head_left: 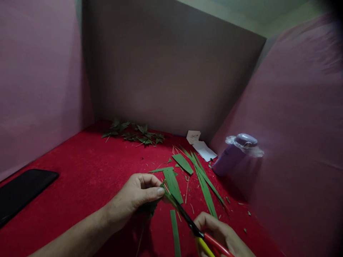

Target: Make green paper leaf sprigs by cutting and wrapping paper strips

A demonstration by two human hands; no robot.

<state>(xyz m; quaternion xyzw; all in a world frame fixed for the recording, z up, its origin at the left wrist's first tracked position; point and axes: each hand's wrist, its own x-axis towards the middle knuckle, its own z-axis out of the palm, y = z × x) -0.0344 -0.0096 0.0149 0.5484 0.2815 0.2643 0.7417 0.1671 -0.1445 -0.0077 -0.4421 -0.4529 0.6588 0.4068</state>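
My left hand (pixel 140 192) pinches a green leaf (pixel 169 197) between thumb and fingertips, above the red cloth. More dark leaf hangs below the palm, partly hidden by the hand. In my right hand (pixel 218 228), at the lower right, is a pair of scissors (pixel 189 220) with dark blades and red and yellow handles. The blades point up and left, their tips at the leaf; whether they are cutting into it I cannot tell. Just beyond the fingers lies a broad cut leaf piece (pixel 173 184), and a narrow green strip (pixel 174 232) lies nearer me.
Long leaf blades (pixel 203 185) and scattered scraps lie on the red cloth (pixel 88 164). Leafy sprigs (pixel 143 135) sit at the back. White papers (pixel 204 150) lie near a purple container (pixel 229 159) topped with clear plastic. A black flat object (pixel 24 192) is at left. Walls enclose the surface.
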